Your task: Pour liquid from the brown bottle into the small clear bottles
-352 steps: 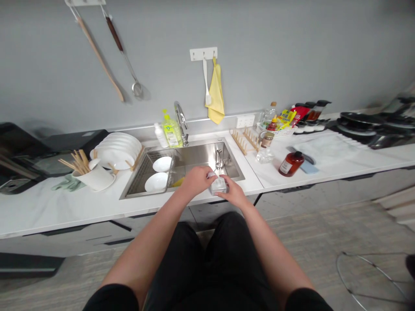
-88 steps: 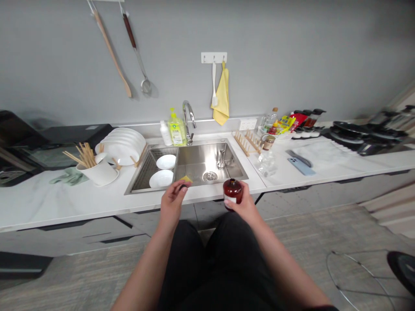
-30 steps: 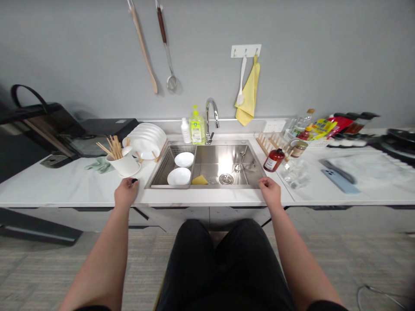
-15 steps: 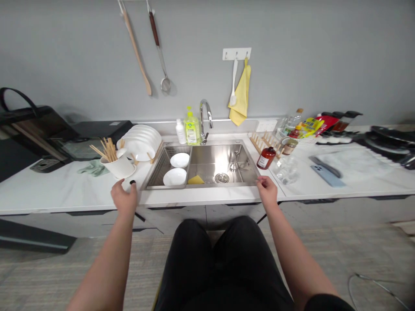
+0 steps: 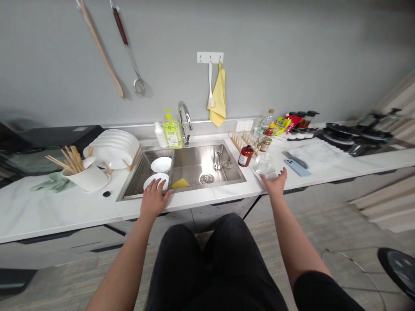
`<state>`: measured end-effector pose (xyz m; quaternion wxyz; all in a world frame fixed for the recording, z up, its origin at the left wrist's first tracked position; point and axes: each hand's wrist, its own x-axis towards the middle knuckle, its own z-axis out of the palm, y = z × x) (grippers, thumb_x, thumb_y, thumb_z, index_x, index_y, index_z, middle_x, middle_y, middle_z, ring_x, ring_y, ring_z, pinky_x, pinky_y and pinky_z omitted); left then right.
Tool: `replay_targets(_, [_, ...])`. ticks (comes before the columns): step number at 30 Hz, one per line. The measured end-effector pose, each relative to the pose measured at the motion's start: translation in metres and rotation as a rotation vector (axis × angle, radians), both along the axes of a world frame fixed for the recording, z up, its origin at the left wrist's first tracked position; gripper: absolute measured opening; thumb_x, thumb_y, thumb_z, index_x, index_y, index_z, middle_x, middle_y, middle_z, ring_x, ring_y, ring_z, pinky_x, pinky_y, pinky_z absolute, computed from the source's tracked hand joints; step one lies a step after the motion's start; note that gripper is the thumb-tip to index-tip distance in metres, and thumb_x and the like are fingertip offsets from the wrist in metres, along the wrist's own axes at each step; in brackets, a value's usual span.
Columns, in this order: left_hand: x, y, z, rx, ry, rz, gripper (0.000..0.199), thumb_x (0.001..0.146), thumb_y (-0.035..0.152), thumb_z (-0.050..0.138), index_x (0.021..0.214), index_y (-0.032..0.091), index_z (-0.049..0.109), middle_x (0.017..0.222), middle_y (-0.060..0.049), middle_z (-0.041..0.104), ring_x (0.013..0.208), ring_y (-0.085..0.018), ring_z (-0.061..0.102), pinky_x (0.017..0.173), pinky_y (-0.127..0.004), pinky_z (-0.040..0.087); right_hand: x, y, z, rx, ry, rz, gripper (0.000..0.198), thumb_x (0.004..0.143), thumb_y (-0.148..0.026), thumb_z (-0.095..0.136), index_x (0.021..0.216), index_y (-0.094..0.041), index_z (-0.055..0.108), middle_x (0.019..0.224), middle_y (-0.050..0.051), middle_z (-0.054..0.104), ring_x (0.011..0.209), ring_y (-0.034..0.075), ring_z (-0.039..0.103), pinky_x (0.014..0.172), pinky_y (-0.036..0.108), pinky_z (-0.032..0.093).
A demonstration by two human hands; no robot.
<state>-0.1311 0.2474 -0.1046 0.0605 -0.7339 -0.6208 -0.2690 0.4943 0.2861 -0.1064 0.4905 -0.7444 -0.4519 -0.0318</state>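
Note:
My left hand (image 5: 154,198) lies with fingers spread at the sink's front edge, by the nearer white bowl (image 5: 156,180); whether it touches the bowl I cannot tell. A second white bowl (image 5: 161,164) sits behind it in the wire basket on the sink's left side. My right hand (image 5: 275,182) is open over the counter's front, thumb and fingers apart around the near end of some clear plastic pieces (image 5: 265,165); contact is unclear. A red-brown bottle (image 5: 245,156) stands to their left. On the counter left of the sink rests a small black round piece (image 5: 106,194).
A white holder with chopsticks (image 5: 87,176) and a rack of white plates (image 5: 113,149) stand left of the steel sink (image 5: 223,183). A yellow sponge (image 5: 180,183) lies inside it. The faucet (image 5: 183,121) rises behind. A blue phone (image 5: 297,168) is at the right.
The view has turned right. My left hand has moved from beside the black piece to the bowl side of the sink. My right hand has shifted from the sink corner to the clear plastic and opened.

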Motion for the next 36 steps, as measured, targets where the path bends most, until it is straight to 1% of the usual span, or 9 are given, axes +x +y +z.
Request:
replay_targets(2, [-0.001, 0.0, -0.001, -0.001, 0.014, -0.025, 0.064, 0.113, 0.06, 0.05, 0.161, 0.018, 0.063, 0.173, -0.022, 0.058, 0.168, -0.046, 0.044, 0.135, -0.066, 0.037, 0.004, 0.007, 0.005, -0.101, 0.085, 0.012, 0.131, 0.072, -0.06, 0.09, 0.173, -0.007, 0.028, 0.162, 0.033, 0.056, 0.145, 0.043, 0.06, 0.121, 0.055, 0.052])
replay_targets(6, [0.001, -0.001, 0.002, -0.003, 0.029, -0.059, 0.061, 0.114, 0.057, 0.05, 0.156, 0.015, 0.067, 0.166, -0.023, 0.064, 0.161, -0.045, 0.052, 0.132, -0.064, 0.041, -0.004, 0.007, 0.015, -0.241, 0.12, -0.041, 0.105, 0.075, -0.058, 0.089, 0.161, -0.01, 0.052, 0.146, 0.03, 0.073, 0.134, 0.046, 0.07, 0.115, 0.056, 0.056])
replay_targets(11, [0.0, -0.003, 0.009, 0.019, -0.057, -0.093, 0.055, 0.111, 0.054, 0.056, 0.146, 0.015, 0.072, 0.155, -0.023, 0.071, 0.151, -0.044, 0.06, 0.13, -0.064, 0.045, -0.032, -0.026, 0.026, -0.098, 0.128, -0.007, 0.092, 0.074, -0.065, 0.088, 0.147, -0.015, 0.063, 0.138, 0.026, 0.078, 0.123, 0.044, 0.075, 0.11, 0.059, 0.06])
replay_targets(13, [0.011, -0.011, 0.015, 0.043, -0.161, -0.134, 0.05, 0.109, 0.053, 0.06, 0.14, 0.017, 0.074, 0.152, -0.021, 0.073, 0.15, -0.043, 0.062, 0.131, -0.064, 0.045, -0.054, -0.049, 0.028, -0.004, 0.189, 0.118, 0.092, 0.074, -0.07, 0.089, 0.145, -0.017, 0.062, 0.135, 0.023, 0.078, 0.116, 0.041, 0.077, 0.107, 0.06, 0.063])
replay_targets(16, [0.051, -0.043, 0.029, 0.061, -0.41, -0.213, 0.042, 0.109, 0.051, 0.065, 0.137, 0.022, 0.076, 0.15, -0.017, 0.075, 0.147, -0.038, 0.066, 0.131, -0.061, 0.048, -0.102, -0.09, 0.028, 0.094, 0.325, 0.453, 0.083, 0.076, -0.068, 0.094, 0.138, -0.022, 0.063, 0.134, 0.017, 0.077, 0.116, 0.036, 0.078, 0.106, 0.058, 0.066])
replay_targets(19, [0.108, -0.087, 0.047, -0.05, -0.649, -0.379, 0.036, 0.11, 0.048, 0.068, 0.139, 0.027, 0.076, 0.147, -0.012, 0.078, 0.142, -0.033, 0.072, 0.128, -0.056, 0.052, -0.162, -0.129, 0.029, 0.021, 0.518, 0.828, 0.075, 0.081, -0.059, 0.098, 0.138, -0.028, 0.061, 0.126, 0.01, 0.077, 0.11, 0.031, 0.08, 0.104, 0.051, 0.069])
replay_targets(23, [0.154, -0.129, 0.071, -0.217, -0.906, -0.547, 0.069, 0.109, 0.043, 0.073, 0.172, 0.03, 0.049, 0.157, -0.013, 0.074, 0.156, -0.031, 0.064, 0.137, -0.057, 0.041, -0.229, -0.164, 0.039, -0.067, 0.608, 1.151, 0.073, 0.086, -0.049, 0.097, 0.144, -0.031, 0.058, 0.136, 0.01, 0.074, 0.122, 0.03, 0.077, 0.108, 0.046, 0.065])
replay_targets(28, [0.141, -0.138, 0.085, -0.33, -0.994, -0.556, 0.065, 0.108, 0.046, 0.076, 0.169, 0.029, 0.058, 0.156, -0.015, 0.076, 0.151, -0.034, 0.068, 0.139, -0.059, 0.039, -0.266, -0.175, 0.047, -0.102, 0.676, 1.354, 0.075, 0.087, -0.045, 0.098, 0.149, -0.032, 0.059, 0.149, 0.011, 0.069, 0.133, 0.031, 0.074, 0.115, 0.048, 0.062])
replay_targets(36, [0.129, -0.143, 0.088, -0.448, -1.029, -0.602, 0.068, 0.107, 0.052, 0.077, 0.168, 0.028, 0.061, 0.164, -0.016, 0.07, 0.155, -0.036, 0.065, 0.138, -0.059, 0.042, -0.266, -0.167, 0.046, -0.163, 0.677, 1.427, 0.079, 0.085, -0.048, 0.103, 0.15, -0.03, 0.061, 0.15, 0.011, 0.07, 0.13, 0.03, 0.075, 0.116, 0.047, 0.061])
